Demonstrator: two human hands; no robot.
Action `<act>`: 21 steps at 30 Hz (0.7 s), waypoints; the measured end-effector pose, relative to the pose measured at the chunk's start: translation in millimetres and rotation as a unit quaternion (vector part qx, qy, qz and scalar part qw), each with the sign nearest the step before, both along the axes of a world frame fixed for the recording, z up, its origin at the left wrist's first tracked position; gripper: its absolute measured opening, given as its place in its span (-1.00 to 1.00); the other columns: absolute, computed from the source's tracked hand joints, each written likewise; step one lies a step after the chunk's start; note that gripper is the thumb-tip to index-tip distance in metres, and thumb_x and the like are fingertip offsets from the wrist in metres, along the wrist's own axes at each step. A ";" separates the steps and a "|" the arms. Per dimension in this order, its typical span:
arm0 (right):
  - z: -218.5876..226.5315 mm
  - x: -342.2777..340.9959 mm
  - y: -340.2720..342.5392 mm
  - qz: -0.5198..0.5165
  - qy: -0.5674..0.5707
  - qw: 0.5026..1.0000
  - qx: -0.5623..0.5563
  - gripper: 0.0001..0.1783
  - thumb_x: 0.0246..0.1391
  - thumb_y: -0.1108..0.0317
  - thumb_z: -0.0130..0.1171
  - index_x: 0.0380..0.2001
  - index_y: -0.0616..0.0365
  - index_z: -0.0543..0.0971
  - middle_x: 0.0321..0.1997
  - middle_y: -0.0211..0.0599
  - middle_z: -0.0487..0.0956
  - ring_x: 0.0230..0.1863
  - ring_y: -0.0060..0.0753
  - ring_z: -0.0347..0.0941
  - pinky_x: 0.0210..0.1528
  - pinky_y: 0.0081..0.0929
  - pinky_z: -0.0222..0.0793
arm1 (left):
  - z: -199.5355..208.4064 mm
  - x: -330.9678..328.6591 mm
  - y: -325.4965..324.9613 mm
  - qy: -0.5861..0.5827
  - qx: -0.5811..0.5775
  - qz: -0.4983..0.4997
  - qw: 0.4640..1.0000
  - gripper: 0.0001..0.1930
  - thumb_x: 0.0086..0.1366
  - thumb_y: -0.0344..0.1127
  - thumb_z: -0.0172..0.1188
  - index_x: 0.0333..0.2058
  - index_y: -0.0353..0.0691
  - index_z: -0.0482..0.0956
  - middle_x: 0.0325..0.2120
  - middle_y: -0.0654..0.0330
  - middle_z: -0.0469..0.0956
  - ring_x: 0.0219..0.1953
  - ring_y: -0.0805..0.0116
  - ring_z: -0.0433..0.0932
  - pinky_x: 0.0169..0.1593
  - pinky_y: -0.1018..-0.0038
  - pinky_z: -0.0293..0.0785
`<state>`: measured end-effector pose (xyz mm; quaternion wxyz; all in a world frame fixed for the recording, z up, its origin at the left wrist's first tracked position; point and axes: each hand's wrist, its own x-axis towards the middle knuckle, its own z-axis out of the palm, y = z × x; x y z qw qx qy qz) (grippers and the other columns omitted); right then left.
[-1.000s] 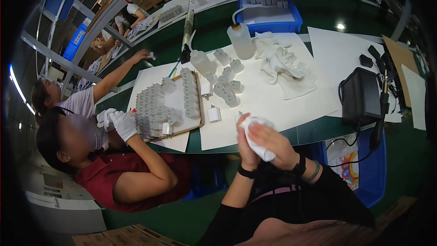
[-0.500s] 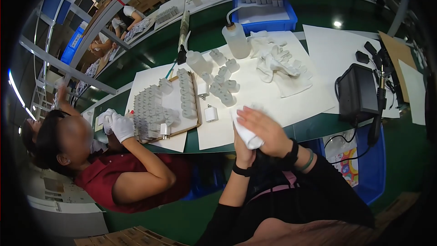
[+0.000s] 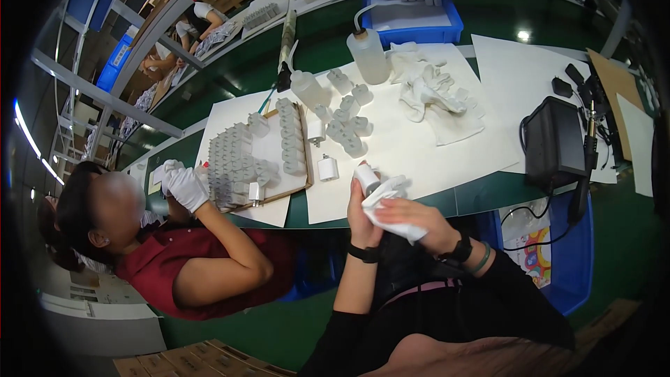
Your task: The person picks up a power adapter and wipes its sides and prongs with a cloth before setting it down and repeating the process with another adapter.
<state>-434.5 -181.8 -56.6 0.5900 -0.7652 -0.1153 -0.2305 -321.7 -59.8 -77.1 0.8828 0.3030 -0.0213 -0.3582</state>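
A white plug charger (image 3: 367, 176) stands up between the fingers of my left hand (image 3: 362, 218), at the near edge of the table. My right hand (image 3: 427, 223) grips a folded white cloth (image 3: 391, 211) against the charger's lower part. Just beyond, a second white charger (image 3: 327, 167) lies on the white paper (image 3: 419, 160), and another charger (image 3: 315, 130) rests beside the tray. Several pale capped chargers (image 3: 344, 126) are clustered behind them. At the left, a shallow tray (image 3: 307, 178) holds rows of similar pieces.
Two squeeze bottles (image 3: 368, 57) (image 3: 307, 88) and white gloves (image 3: 433, 94) lie farther back. A black power box (image 3: 555, 139) with cables stands right. A co-worker's gloved hands (image 3: 185, 185) are left of the tray. Blue bins (image 3: 457, 28) (image 3: 572, 265) sit behind and below right.
My hands have drawn apart a little. The cloth has shifted down toward my right hand, and the charger's top now shows in my left hand. The view has shifted slightly.
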 end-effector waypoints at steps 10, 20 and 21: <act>17.5 24.7 -28.3 -0.198 0.019 0.966 0.165 -0.61 0.02 0.36 0.03 -0.03 0.17 0.48 0.05 -0.26 0.50 0.10 -0.20 0.38 0.12 -0.32 0.25 | 8.2 -6.0 -3.0 0.008 -0.200 -0.163 0.966 -0.52 0.40 0.00 -0.23 0.15 -0.16 0.19 -0.19 0.14 0.45 -0.32 0.36 0.52 -0.32 0.47 0.51; 34.9 16.6 -25.7 -0.123 -0.065 0.921 -0.363 -0.59 0.00 0.22 0.08 -0.02 -0.10 0.51 0.13 -0.48 0.44 0.26 -0.18 0.21 0.29 -0.15 -0.04 | 18.7 -24.8 -11.2 0.064 0.074 -0.059 0.993 -0.61 0.37 0.06 -0.21 -0.29 -0.12 0.42 -0.74 0.40 0.31 -0.80 0.63 0.22 -0.72 0.69 0.19; 37.2 18.2 -24.1 -0.128 -0.058 0.923 -0.358 -0.60 0.00 0.26 0.07 -0.02 -0.12 0.51 0.14 -0.50 0.44 0.27 -0.20 0.20 0.29 -0.14 -0.05 | 20.7 -28.5 -14.3 0.068 0.134 -0.037 0.988 -0.62 0.37 0.05 -0.20 -0.33 -0.11 0.42 -0.77 0.42 0.29 -0.81 0.64 0.19 -0.75 0.70 0.15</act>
